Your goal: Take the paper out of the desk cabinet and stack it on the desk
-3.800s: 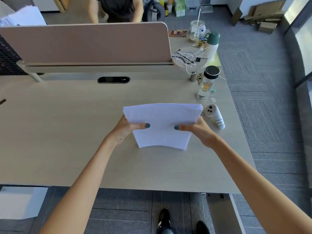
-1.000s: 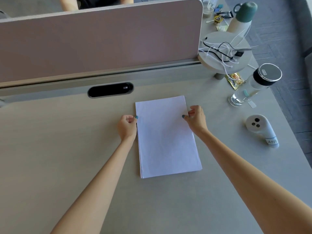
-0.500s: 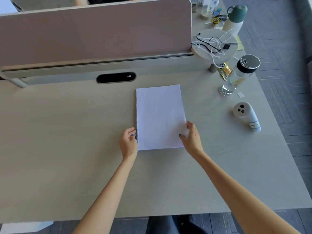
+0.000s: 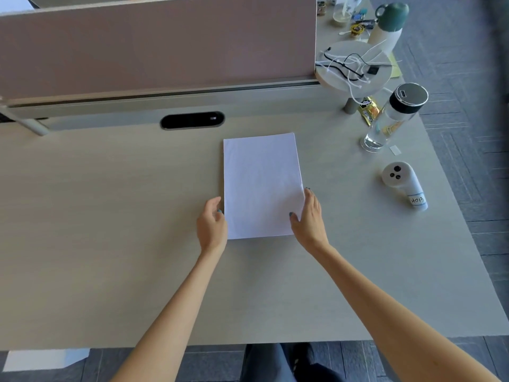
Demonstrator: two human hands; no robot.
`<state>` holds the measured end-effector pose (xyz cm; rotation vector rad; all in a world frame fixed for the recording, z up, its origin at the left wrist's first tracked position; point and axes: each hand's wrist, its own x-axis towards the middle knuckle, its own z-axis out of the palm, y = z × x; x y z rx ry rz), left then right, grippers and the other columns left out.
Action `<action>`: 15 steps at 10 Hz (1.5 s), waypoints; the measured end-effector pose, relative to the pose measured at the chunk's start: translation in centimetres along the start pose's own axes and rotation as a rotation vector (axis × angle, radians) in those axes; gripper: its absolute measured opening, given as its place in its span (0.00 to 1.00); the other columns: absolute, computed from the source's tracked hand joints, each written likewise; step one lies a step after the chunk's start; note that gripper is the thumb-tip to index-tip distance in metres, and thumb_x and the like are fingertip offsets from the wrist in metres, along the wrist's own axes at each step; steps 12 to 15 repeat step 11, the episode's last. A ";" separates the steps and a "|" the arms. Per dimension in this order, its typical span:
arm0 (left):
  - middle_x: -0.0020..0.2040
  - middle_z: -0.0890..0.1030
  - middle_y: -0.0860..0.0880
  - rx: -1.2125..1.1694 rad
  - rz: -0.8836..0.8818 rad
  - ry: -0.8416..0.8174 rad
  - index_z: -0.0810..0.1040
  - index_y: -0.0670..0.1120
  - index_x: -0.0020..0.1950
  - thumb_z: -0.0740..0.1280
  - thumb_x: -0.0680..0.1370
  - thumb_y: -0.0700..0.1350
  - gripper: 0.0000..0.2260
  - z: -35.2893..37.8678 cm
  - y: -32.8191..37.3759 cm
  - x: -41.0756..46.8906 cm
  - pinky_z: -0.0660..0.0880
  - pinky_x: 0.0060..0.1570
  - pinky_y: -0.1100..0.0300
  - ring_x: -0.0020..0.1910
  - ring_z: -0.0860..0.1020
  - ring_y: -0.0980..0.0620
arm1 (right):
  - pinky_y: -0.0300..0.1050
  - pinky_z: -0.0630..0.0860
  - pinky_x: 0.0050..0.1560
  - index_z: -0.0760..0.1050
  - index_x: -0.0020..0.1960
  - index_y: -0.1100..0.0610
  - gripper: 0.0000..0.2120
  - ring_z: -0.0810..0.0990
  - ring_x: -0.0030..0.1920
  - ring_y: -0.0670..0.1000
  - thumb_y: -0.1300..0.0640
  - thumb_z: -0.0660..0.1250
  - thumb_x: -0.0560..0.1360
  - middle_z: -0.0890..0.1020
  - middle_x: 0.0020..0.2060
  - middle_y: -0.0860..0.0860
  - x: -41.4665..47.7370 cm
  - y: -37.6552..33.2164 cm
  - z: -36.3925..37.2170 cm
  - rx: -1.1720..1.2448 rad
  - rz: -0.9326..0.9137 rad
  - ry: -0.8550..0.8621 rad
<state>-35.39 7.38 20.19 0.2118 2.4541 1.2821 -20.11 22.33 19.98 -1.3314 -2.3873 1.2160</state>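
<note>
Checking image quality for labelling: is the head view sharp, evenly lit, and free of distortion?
Head view: paper stack and both hands sharp; daylight even, soft shadows only; wide-angle bending of the desk edges; dark vignette at the right border.

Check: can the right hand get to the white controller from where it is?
Probably yes. The right hand sits at the paper stack's right edge; bare desk lies between it and the white controller.

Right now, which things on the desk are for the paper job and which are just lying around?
For the job: paper stack, desk, left hand, right hand.

Just lying about: clear bottle, white controller, green-lidded flask, cables, snack packet.
</note>
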 end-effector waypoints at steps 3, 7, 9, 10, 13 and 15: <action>0.81 0.53 0.47 0.797 0.687 -0.206 0.57 0.45 0.79 0.52 0.81 0.46 0.25 3.8 2.6 5.1 0.53 0.76 0.48 0.80 0.53 0.48 | 0.48 0.51 0.78 0.49 0.78 0.59 0.28 0.49 0.79 0.54 0.56 0.53 0.80 0.51 0.79 0.55 5.6 -2.4 0.9 -0.354 -0.270 0.010; 0.80 0.57 0.45 1.031 0.748 -0.293 0.55 0.47 0.79 0.48 0.82 0.54 0.26 6.0 -0.3 7.6 0.61 0.74 0.47 0.78 0.59 0.45 | 0.53 0.49 0.77 0.49 0.79 0.56 0.31 0.49 0.79 0.53 0.43 0.47 0.80 0.51 0.79 0.54 7.6 1.6 2.6 -0.668 -0.327 -0.047; 0.79 0.60 0.44 1.076 0.712 -0.342 0.57 0.47 0.79 0.48 0.82 0.55 0.26 5.8 0.0 7.7 0.60 0.74 0.47 0.77 0.61 0.45 | 0.53 0.49 0.76 0.51 0.78 0.58 0.31 0.53 0.78 0.55 0.43 0.45 0.80 0.54 0.78 0.56 7.6 1.0 2.5 -0.710 -0.298 -0.079; 0.80 0.57 0.47 1.064 0.701 -0.412 0.56 0.50 0.79 0.38 0.81 0.57 0.28 5.0 1.3 7.8 0.49 0.74 0.49 0.79 0.58 0.47 | 0.54 0.50 0.75 0.52 0.78 0.58 0.32 0.57 0.78 0.57 0.42 0.38 0.81 0.56 0.78 0.57 7.5 0.3 1.8 -0.720 -0.316 -0.088; 0.81 0.52 0.51 0.938 0.698 -0.426 0.51 0.53 0.80 0.36 0.80 0.57 0.28 3.7 3.4 7.8 0.47 0.76 0.49 0.80 0.51 0.50 | 0.53 0.57 0.76 0.52 0.78 0.58 0.28 0.58 0.77 0.57 0.47 0.46 0.82 0.57 0.78 0.55 6.7 -2.2 0.4 -0.575 -0.287 -0.012; 0.81 0.52 0.51 0.938 0.698 -0.426 0.51 0.53 0.80 0.36 0.80 0.57 0.28 3.7 3.4 7.8 0.47 0.76 0.49 0.80 0.51 0.50 | 0.53 0.57 0.76 0.52 0.78 0.58 0.28 0.58 0.77 0.57 0.47 0.46 0.82 0.57 0.78 0.55 6.7 -2.2 0.4 -0.575 -0.287 -0.012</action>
